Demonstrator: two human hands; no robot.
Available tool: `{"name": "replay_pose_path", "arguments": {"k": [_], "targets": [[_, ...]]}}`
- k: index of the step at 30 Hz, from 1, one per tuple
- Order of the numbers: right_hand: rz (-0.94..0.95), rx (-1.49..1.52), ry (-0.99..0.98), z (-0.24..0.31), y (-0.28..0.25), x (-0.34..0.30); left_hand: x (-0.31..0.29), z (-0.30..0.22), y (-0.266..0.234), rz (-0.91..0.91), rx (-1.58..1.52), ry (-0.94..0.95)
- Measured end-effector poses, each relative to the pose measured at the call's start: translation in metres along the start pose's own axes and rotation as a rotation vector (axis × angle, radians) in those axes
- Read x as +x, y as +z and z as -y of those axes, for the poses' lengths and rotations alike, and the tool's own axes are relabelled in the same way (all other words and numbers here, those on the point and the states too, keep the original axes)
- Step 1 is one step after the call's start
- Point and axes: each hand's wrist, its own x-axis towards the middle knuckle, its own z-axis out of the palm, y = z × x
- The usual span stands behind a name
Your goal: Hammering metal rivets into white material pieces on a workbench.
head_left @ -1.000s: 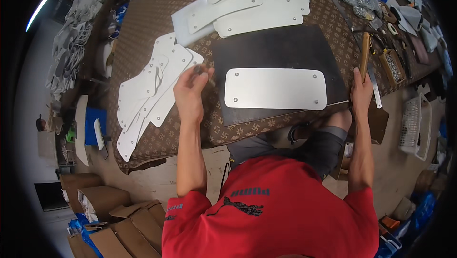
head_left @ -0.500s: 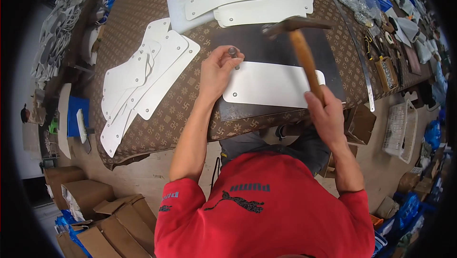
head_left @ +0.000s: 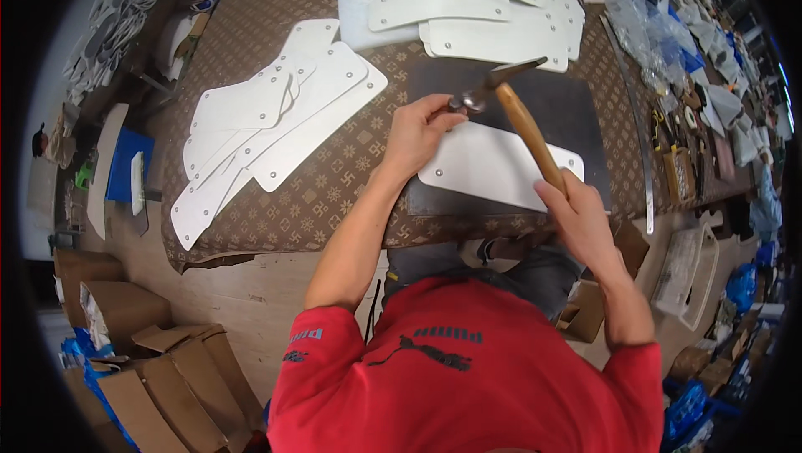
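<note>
A white rounded panel (head_left: 489, 162) with metal rivets at its corners lies on a dark flat slab (head_left: 555, 111) near the table's front edge. My left hand (head_left: 416, 137) is closed on a short metal punch (head_left: 455, 104) at the panel's upper left corner; its lower end is hidden by fingers and hammer. In my right hand (head_left: 578, 217) is a hammer (head_left: 525, 123), gripped by its wooden handle above the panel's right end. The hammer's face is at the top of the punch; whether they touch I cannot tell.
Riveted white panels (head_left: 330, 86) lie in a loose pile on the left. More panels (head_left: 493, 31) are stacked at the back, partly on a pale block (head_left: 355, 15). A metal ruler (head_left: 639, 144) and a small box of fasteners (head_left: 678, 176) lie on the right. Cardboard boxes (head_left: 180, 378) stand lower left.
The hammer has come down and left, from raised above the slab to the punch. My left hand still holds the punch at the same corner. The whole view has shifted slightly.
</note>
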Motion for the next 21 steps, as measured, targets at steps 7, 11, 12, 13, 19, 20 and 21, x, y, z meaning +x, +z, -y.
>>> {"name": "replay_pose_path", "arguments": {"k": [7,11,12,13,19,20,21], "targets": [[-0.203,0.4,-0.025,0.01,-0.009,-0.042,-0.026,-0.019,-0.023,0.044,-0.225,-0.037],[-0.184,0.343,-0.066,0.001,0.001,-0.047,-0.056,-0.018,-0.027,0.095,-0.269,-0.047],[-0.177,0.286,-0.087,0.001,0.003,-0.048,-0.059,-0.016,-0.026,0.09,-0.269,-0.049],[-0.172,0.284,-0.091,0.006,-0.001,-0.052,-0.061,-0.01,-0.022,0.094,-0.235,-0.042],[-0.252,0.74,-0.33,0.044,-0.02,-0.063,-0.065,-0.013,-0.019,0.107,-0.035,-0.023],[-0.21,0.894,-0.439,0.044,-0.02,-0.061,-0.063,-0.014,-0.017,0.104,-0.038,-0.015],[-0.156,1.058,-0.545,0.042,-0.018,-0.06,-0.065,-0.015,-0.018,0.094,-0.04,-0.014]]}}
